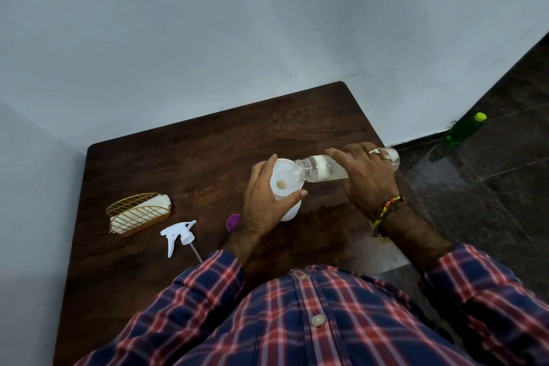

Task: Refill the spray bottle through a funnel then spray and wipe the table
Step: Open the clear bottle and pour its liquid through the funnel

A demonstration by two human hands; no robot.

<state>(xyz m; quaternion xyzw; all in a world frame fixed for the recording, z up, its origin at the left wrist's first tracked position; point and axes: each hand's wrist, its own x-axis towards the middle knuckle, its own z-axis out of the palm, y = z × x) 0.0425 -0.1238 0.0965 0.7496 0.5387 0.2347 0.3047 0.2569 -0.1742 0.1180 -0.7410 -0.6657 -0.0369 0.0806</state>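
Dark wooden table [184,163] against a grey wall. Left hand [264,196] curls round the white funnel [283,178] atop the spray bottle [289,211]; right hand [367,175] grips a tilted clear bottle [315,168], mouth over the funnel. Detached spray head [178,235] lies left.

It looked like a plain room in a home — a dark wooden tabletop [184,163] stood in a corner of bare pale walls [208,24], beside a dark tiled floor [490,187] — nothing more telling.

Pale grey walls [208,24] meet in corner; dark tiled floor [490,187] right; green bottle [463,131] by wall.
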